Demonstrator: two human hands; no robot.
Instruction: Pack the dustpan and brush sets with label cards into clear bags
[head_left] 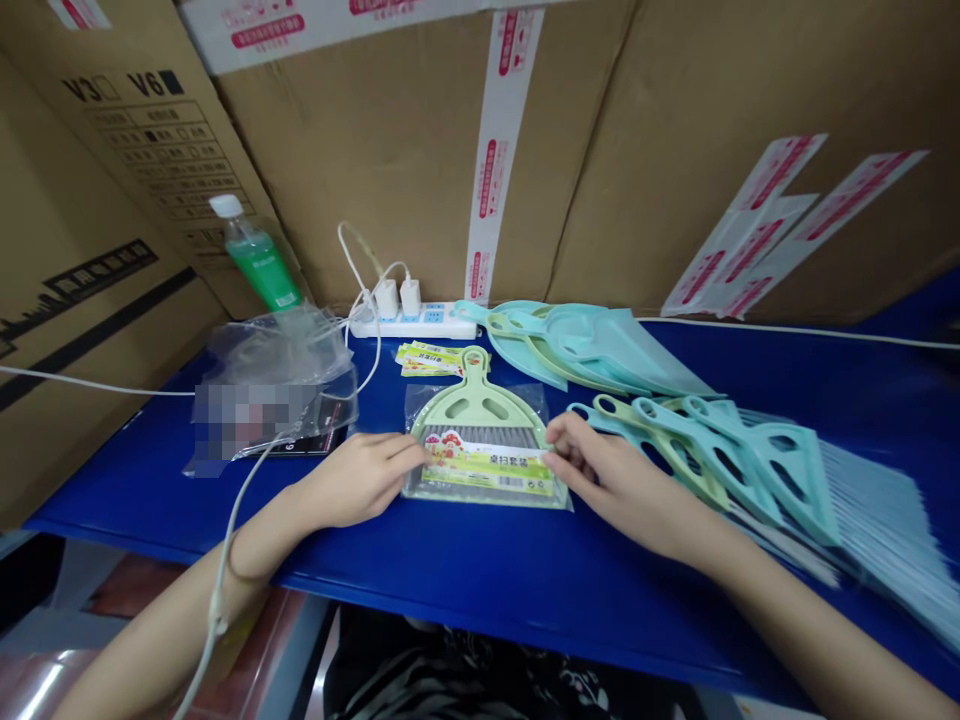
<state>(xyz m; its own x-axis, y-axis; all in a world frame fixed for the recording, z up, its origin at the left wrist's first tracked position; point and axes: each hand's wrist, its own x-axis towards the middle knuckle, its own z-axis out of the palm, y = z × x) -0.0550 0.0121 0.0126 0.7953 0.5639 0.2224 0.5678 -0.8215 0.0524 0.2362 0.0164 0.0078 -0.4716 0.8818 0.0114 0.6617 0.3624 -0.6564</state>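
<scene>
A light green dustpan (475,398) with a grey-bristled brush (487,437) lies flat in a clear plastic bag (544,400) before me. Across its lower half sits a yellow-green printed label card (517,461) with mushroom pictures. My left hand (367,477) is closed at the bag's left edge, fingertips over the end of the card. At the right edge, the curled thumb and fingers of my right hand (607,468) pinch the bag. More label cards (431,360) lie just behind the dustpan's handle.
To the right are several blue and green brushes (795,475); stacked dustpans (592,340) lie behind them. A white power strip (442,322) with two chargers is at the back. Clear plastic bags (277,350) and a green bottle (262,260) are at left. Cardboard boxes (390,150) wall the back. A white cable (225,560) crosses my left forearm.
</scene>
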